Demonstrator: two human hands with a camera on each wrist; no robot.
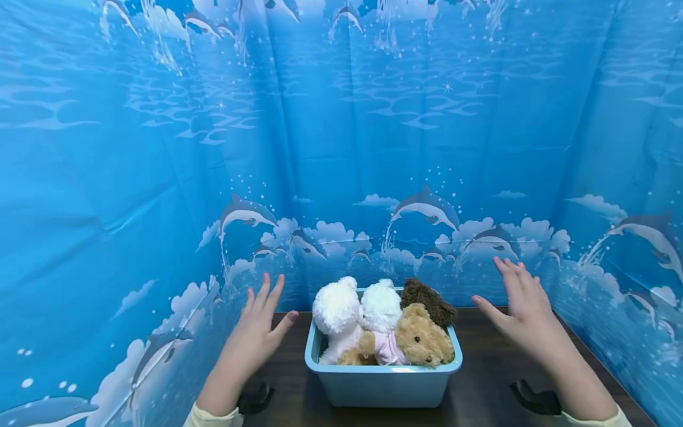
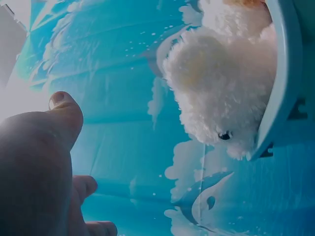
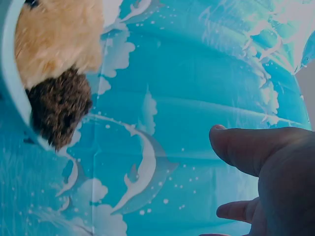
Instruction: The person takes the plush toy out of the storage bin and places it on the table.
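Observation:
A light blue plastic tub (image 1: 384,385) stands on the dark table, filled with plush bears. At its left sits a white bear (image 1: 336,311), also large in the left wrist view. Another white bear (image 1: 381,305) is beside it, with a dark brown bear (image 1: 427,301) at the back right. In front, a tan bear (image 1: 424,335) in a pale pink shirt lies on its side. My left hand (image 1: 253,335) is raised left of the tub, fingers spread, holding nothing. To the right, my right hand (image 1: 523,314) is likewise raised with fingers extended, apart from the tub.
Dark wood-grain tabletop (image 1: 480,379) extends on both sides of the tub. A blue curtain (image 1: 341,148) printed with dolphins and clouds surrounds the table at the back and sides. Black straps (image 1: 536,398) show by both wrists.

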